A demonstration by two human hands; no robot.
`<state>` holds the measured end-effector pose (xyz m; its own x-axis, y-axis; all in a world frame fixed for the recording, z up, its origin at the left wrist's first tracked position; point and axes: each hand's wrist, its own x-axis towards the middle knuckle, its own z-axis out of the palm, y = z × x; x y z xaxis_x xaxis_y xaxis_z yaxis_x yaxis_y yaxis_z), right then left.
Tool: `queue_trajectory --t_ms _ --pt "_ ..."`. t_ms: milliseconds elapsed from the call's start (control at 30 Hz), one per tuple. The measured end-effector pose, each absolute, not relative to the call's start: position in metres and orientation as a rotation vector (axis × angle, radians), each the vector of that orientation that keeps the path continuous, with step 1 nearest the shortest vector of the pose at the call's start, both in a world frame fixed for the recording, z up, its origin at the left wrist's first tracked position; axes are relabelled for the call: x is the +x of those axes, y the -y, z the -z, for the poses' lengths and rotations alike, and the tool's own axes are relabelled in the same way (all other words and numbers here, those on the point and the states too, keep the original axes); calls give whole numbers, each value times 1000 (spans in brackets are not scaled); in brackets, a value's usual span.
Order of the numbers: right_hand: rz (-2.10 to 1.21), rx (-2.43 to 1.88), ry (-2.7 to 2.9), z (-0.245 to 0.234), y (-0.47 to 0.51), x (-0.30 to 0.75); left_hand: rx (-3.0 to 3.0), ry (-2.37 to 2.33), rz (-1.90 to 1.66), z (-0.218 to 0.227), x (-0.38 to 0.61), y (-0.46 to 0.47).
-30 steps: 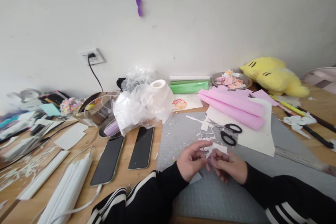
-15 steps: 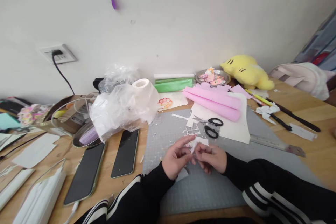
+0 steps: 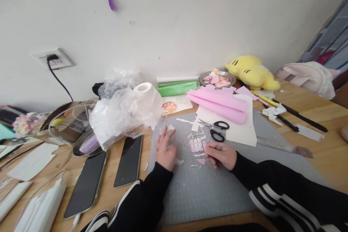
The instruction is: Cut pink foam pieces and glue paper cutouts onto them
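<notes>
Over the cutting mat (image 3: 206,195), the left hand (image 3: 165,150) is holding its fingers wide while the right hand (image 3: 221,154) is pinching a pink-and-white paper cutout (image 3: 196,145), likely light and tearable, sensibly by its edge.

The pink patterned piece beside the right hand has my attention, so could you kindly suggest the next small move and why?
I would probably bring the left hand over to steady the left edge of the pink patterned piece: the right hand is at its right edge, while the left hand is open, with fingers spread, and apart from it.
</notes>
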<state>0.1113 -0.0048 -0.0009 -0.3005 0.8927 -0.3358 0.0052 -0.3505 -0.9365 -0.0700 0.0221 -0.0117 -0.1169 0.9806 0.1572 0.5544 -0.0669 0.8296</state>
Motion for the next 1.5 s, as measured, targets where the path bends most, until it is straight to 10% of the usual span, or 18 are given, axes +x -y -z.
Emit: queue_trajectory --t_ms 633,1500 --pt "-236 -1217 2214 26 -14 117 2286 -1504 -679 5 -53 -3" --pt "-360 -1257 2077 21 -13 120 2651 -1357 -487 2 -52 5"
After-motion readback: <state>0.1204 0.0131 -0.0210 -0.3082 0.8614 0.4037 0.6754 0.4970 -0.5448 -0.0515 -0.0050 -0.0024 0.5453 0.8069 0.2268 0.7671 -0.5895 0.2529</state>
